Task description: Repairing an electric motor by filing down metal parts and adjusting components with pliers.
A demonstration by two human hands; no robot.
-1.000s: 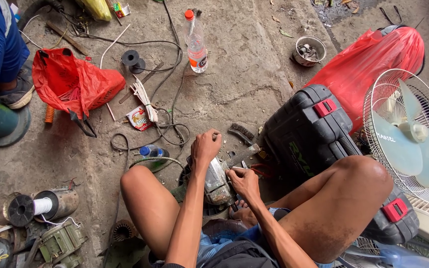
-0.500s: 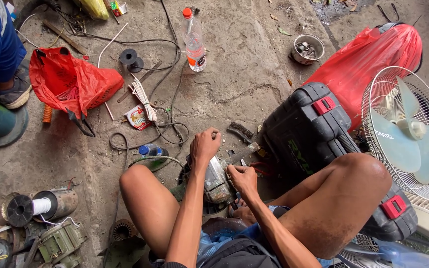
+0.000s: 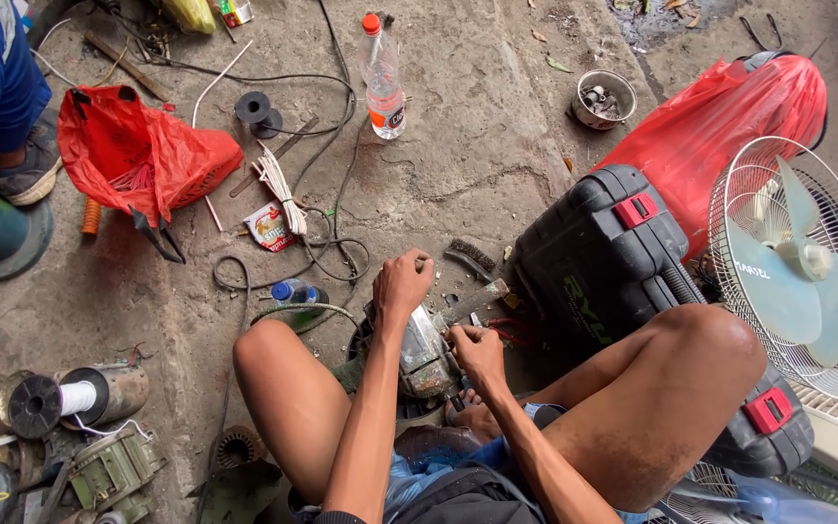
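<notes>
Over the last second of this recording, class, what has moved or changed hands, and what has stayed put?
Almost nothing changed. The left hand still rests on top of the grey metal part between the knees, and the right hand still works at its side; neither took hold of anything new or let go. The view only drifted slightly. The black tool case, red bag and bottle stayed put.

The view has drifted slightly, placing the white-caged pedestal fan (image 3: 797,267) a little further left in frame. The left hand (image 3: 402,283) has shifted marginally rightward on the grey metal motor housing (image 3: 426,351); the right hand (image 3: 477,347) has edged upward beside it.
</notes>
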